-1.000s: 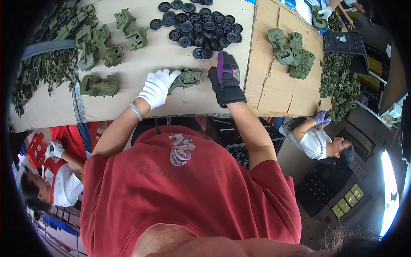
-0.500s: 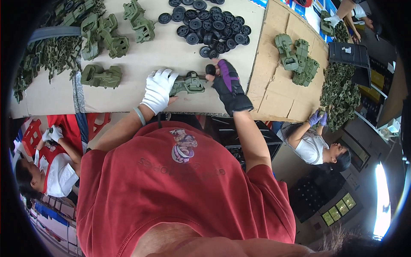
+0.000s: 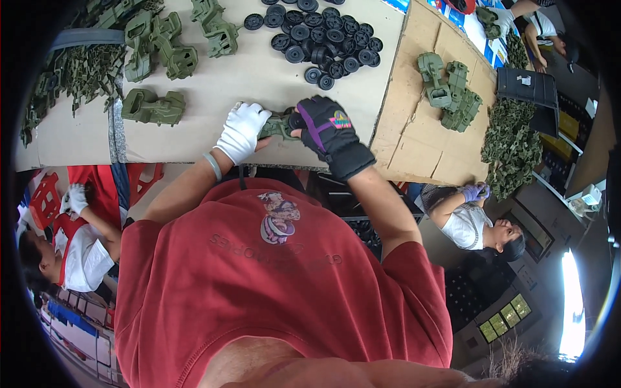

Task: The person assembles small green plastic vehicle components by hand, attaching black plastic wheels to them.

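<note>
Right hand (image 3: 328, 131), just beside green vehicle body (image 3: 277, 127) earlier, now covers its right end; finger closure unclear. Left hand (image 3: 244, 131) still clamped on left end.

Red T-shirt (image 3: 284, 291), dark lettering (image 3: 226, 241) across chest; black-and-purple right glove (image 3: 325, 129), multicoloured patch (image 3: 339, 120); black crate (image 3: 543, 92), white label (image 3: 526, 80), illegible from here.

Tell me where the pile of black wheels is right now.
In the head view, the pile of black wheels lies at the top centre, beyond the black-gloved right hand and left of the brown cardboard.
</note>
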Demonstrator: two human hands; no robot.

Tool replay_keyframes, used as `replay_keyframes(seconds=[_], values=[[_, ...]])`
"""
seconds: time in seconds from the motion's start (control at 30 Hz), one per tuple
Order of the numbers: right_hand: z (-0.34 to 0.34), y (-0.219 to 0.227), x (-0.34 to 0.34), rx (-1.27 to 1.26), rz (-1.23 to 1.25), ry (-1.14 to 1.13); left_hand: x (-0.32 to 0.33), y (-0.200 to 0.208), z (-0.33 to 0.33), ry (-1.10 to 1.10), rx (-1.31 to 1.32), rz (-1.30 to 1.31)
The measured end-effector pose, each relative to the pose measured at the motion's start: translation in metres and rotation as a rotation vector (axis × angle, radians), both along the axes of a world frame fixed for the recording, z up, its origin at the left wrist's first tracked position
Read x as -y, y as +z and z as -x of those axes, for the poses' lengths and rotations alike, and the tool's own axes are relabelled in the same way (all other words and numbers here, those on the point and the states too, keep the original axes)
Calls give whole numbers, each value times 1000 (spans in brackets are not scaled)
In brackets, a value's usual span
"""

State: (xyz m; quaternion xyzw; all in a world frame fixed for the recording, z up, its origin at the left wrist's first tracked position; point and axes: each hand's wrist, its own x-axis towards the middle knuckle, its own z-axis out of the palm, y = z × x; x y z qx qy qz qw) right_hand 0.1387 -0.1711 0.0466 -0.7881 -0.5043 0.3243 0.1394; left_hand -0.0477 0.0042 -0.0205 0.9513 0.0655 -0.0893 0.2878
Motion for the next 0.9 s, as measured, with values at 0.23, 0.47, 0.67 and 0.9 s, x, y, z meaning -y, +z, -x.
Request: replay_keyframes(seconds=[0.23,0.47,0.67,0.9], values=[[13,-20,1,59,-325,-343,-1,1,0,-33,114,76],[23,-46,-38,71,-205,2,-2,-18,-1,-78,85,76],[28,-48,-38,86,1,-223,-4,-21,-5,-111,80,98],[14,-52,-40,87,-253,196,-10,-14,-13,-86,76,108]])
